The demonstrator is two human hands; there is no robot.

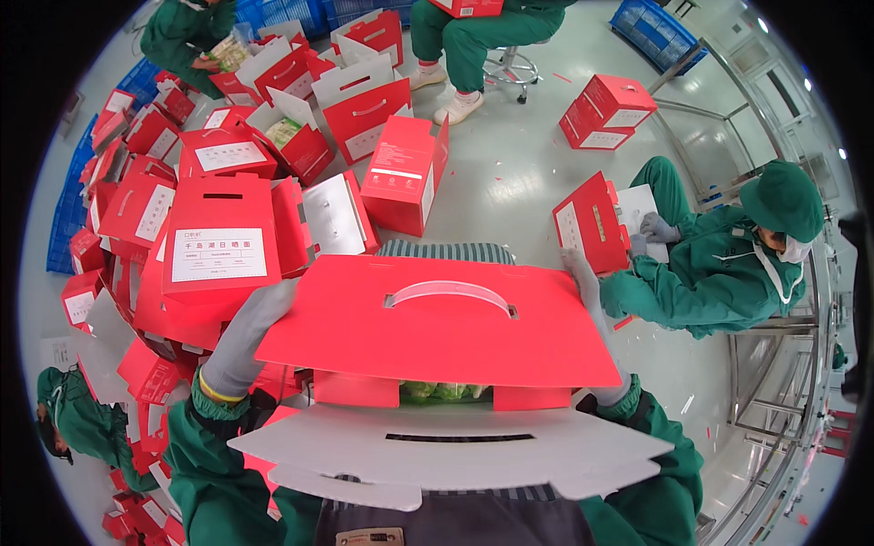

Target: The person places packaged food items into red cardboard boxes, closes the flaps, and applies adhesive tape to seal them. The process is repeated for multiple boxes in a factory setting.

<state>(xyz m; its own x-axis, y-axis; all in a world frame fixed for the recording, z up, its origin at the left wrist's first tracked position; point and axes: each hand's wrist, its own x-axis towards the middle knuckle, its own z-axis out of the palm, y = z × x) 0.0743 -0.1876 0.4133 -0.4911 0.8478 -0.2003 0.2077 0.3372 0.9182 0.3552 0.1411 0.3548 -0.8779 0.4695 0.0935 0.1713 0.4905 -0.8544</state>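
A red carton [446, 320] is right in front of me. Its red top flap carries a clear plastic handle [451, 293] and leans over the opening. The near flap [455, 446], grey-white inside with a long slot, is folded out toward me. Between the flaps green-wrapped packs [444, 391] show inside. My left hand [250, 332], in a grey glove, grips the carton's left side, its fingertips hidden behind the red flap. My right hand [587, 284], also gloved in grey, closes on the right side, partly covered by that flap.
Many red cartons [223, 205], some open, are heaped at the left. A co-worker [719, 264] handles a carton [592, 223] at the right; others sit at the back and left. Two cartons [608, 111] stand stacked at the back right, near a metal frame [742, 86] and blue crates [651, 36].
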